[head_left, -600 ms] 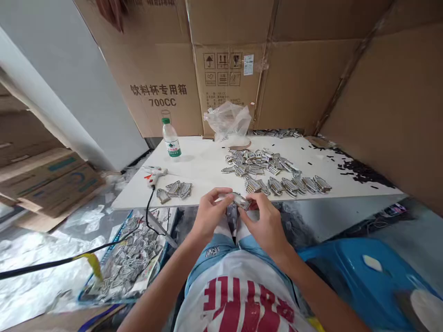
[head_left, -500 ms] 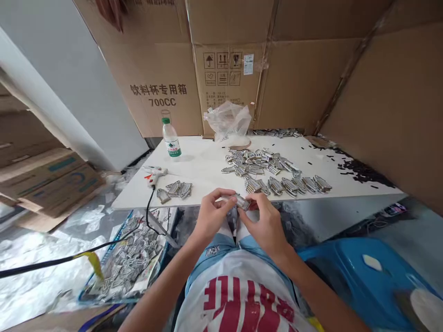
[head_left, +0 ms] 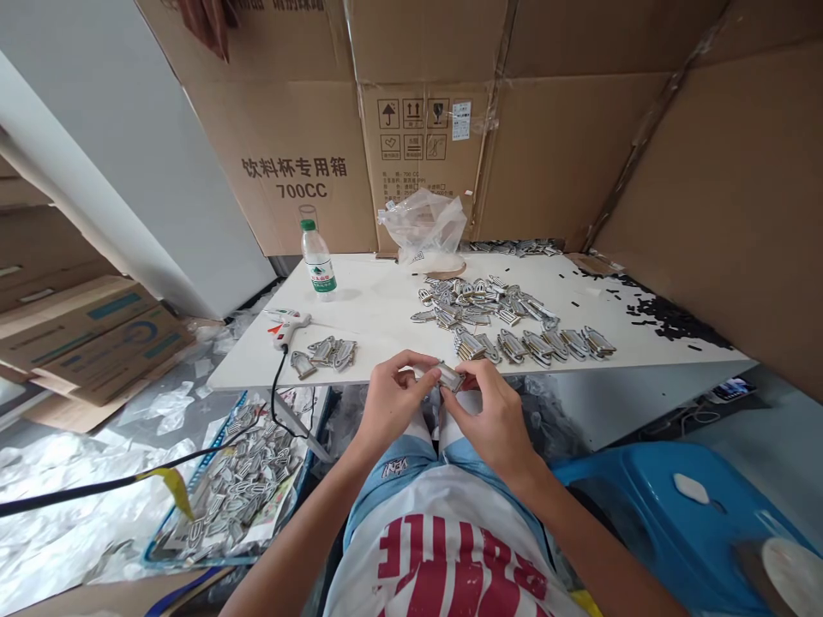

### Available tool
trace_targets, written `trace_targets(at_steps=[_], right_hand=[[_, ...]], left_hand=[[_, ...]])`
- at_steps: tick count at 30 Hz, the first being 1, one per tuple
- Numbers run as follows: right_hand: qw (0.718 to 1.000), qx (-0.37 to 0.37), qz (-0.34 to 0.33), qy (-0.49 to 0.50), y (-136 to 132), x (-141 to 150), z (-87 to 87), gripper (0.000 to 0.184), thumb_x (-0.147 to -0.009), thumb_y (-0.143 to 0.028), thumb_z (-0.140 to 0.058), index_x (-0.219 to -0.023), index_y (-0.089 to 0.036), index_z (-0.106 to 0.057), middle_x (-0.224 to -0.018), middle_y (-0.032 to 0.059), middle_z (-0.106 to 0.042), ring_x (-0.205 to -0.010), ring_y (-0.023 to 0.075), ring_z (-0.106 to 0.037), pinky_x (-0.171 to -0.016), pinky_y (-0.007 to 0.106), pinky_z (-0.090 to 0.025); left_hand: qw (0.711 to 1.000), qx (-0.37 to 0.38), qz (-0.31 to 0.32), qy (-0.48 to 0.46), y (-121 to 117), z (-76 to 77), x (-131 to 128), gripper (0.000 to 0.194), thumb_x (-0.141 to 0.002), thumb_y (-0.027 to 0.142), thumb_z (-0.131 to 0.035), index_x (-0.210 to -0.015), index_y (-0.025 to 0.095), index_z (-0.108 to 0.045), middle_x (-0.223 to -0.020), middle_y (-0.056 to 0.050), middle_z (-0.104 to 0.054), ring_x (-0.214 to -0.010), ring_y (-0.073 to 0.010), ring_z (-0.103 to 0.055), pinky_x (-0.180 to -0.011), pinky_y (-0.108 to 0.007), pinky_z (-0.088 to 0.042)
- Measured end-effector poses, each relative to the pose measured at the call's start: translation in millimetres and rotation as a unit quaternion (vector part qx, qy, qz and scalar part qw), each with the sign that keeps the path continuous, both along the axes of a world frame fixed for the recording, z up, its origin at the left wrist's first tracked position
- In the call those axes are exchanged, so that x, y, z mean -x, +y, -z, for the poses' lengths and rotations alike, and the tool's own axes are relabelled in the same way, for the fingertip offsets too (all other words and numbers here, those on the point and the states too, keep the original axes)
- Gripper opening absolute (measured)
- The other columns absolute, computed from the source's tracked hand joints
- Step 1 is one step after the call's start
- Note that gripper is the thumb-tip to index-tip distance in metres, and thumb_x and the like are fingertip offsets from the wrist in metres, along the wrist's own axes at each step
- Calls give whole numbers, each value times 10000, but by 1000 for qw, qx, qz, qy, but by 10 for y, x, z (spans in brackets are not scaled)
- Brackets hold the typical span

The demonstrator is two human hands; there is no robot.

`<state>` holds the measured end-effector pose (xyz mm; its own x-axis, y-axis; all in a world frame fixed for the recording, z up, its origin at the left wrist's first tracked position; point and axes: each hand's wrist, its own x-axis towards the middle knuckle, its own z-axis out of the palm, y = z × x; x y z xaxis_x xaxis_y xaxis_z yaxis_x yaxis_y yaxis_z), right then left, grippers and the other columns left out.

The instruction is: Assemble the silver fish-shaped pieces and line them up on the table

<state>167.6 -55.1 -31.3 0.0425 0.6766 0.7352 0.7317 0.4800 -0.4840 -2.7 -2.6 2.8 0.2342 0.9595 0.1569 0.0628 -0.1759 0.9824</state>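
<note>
Between my two hands, just off the table's front edge and above my lap, is a small silvery metal piece (head_left: 449, 377) with a rounded frame. My left hand (head_left: 399, 391) pinches its left side between thumb and fingers. The other side is gripped by the thumb and fingertips of my right hand (head_left: 487, 403). Fingertips cover parts of the piece. Beyond my hands lies a heap of similar metal pieces (head_left: 476, 302), with a row of them (head_left: 538, 344) along the front edge. A smaller group (head_left: 331, 351) lies to the left.
A glue gun (head_left: 287, 327) with a black cord lies on the white table (head_left: 379, 319), near a bottle (head_left: 317, 261) and a plastic bag (head_left: 424, 224). Small black parts (head_left: 675, 313) are scattered at right. A blue tray (head_left: 241, 488) of metal pieces stands lower left; a blue stool (head_left: 669, 506) lower right.
Both hands stay in nearly the same place, still holding the metal piece. My left hand has shifted very slightly, and the piece appears turned a little.
</note>
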Motion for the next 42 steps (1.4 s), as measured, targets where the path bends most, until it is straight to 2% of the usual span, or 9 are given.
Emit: trace_targets(at_steps=[5, 13, 17, 20, 23, 27, 31, 37, 42], right_hand=[[1000, -10, -4, -14, -4, 6, -11, 236, -992, -143, -669, -1186, -238, -574, -952, 16, -605, -825, 188, -623, -783, 334, -534], [999, -26, -8, -20, -9, 9, -21, 231, -1004, -140, -665, -1194, -236, -575, -986, 32, -623, -835, 190, -622, -787, 331, -536], [999, -30, -12, -17, -10, 7, -26, 229, -1006, -139, -663, -1191, -239, -574, -989, 34, -624, -833, 189, -624, -790, 331, -539], [999, -30, -11, -12, -9, 4, -27, 220, -1006, -138, -662, -1179, -242, -576, -982, 33, -626, -827, 190, -624, -789, 333, -543], [999, -31, -8, -12, -4, 1, -23, 223, -1002, -136, -661, -1179, -242, -577, -991, 37, -634, -831, 193, -629, -788, 335, -546], [999, -35, -6, -14, 4, 1, -22, 230, -1000, -142, -663, -1188, -241, -575, -1009, 39, -643, -832, 188, -631, -795, 336, -554], [999, -32, -7, -16, 0, 8, -34, 206, -1011, -147, -657, -1176, -241, -578, -991, 36, -638, -829, 185, -631, -793, 337, -557], [998, -52, -3, -27, -19, 14, -60, 194, -1017, -149, -664, -1164, -252, -590, -1011, 52, -680, -849, 196, -671, -798, 350, -591], [992, -105, -6, -70, -31, 3, -83, 248, -993, -111, -696, -1190, -248, -635, -1057, 82, -729, -976, 220, -736, -864, 360, -631]], left_hand=[[999, 34, 20, -17, 5, -8, 19, 319, -817, 467, -880, -984, 198, -839, -666, -38, -740, -598, -206, -667, -554, -290, -450], [999, 30, -1, -23, 5, 20, 2, 309, -802, 471, -898, -959, 214, -829, -613, -32, -727, -675, -263, -742, -598, -323, -515], [998, 44, 11, -48, 2, 18, 7, 328, -781, 480, -922, -931, 209, -817, -722, -56, -780, -717, -263, -759, -636, -332, -554], [994, 68, 29, -78, 10, 23, 10, 360, -767, 484, -941, -932, 196, -803, -882, -78, -820, -779, -243, -771, -717, -332, -585], [990, 87, 44, -101, 25, 36, 12, 385, -763, 484, -951, -944, 187, -786, -943, -81, -823, -820, -229, -771, -789, -335, -594], [989, 87, 47, -109, 32, 46, 11, 395, -763, 485, -953, -942, 182, -774, -913, -76, -812, -787, -218, -751, -771, -335, -592], [995, 67, 24, -75, 18, 35, 0, 371, -763, 477, -944, -924, 182, -786, -823, -65, -788, -684, -200, -706, -635, -298, -537], [1000, -10, -28, -2, -15, 2, -27, 270, -804, 426, -892, -881, 188, -790, -770, -18, -750, -501, -95, -433, -522, -259, -345], [998, -36, -29, 31, -48, -52, -11, 268, -824, 416, -879, -872, 186, -750, -799, -12, -749, -513, -88, -383, -522, -258, -311]])
